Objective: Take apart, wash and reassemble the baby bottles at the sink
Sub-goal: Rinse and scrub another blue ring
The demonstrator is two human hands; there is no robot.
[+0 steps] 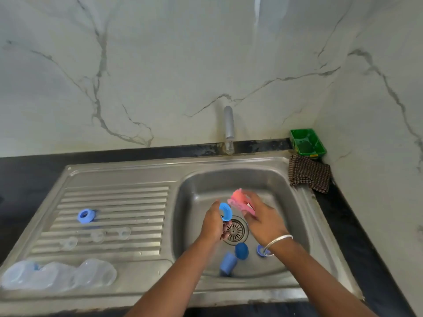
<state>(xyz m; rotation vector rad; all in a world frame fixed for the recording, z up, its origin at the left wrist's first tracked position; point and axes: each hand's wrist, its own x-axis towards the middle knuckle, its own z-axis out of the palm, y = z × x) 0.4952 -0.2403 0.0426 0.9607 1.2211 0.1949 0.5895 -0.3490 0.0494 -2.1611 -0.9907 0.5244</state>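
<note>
Over the steel sink basin [286,186], my left hand [212,225] grips a blue bottle ring [225,211]. My right hand [263,216] holds a pink sponge [239,200] just beside the ring. In the basin lie two blue caps [241,250] [228,264] and another blue ring [260,250], partly hidden behind my right wrist. On the draining board [114,197] sit a blue ring [85,216], three clear teats [98,236], and three clear bottle bodies [57,274] lying at the front left.
A steel tap [229,129] rises behind the basin; no water shows. A green tray [307,141] and a checked cloth [309,173] sit in the back right corner. Black counter [27,175] surrounds the sink, with marble walls behind and to the right.
</note>
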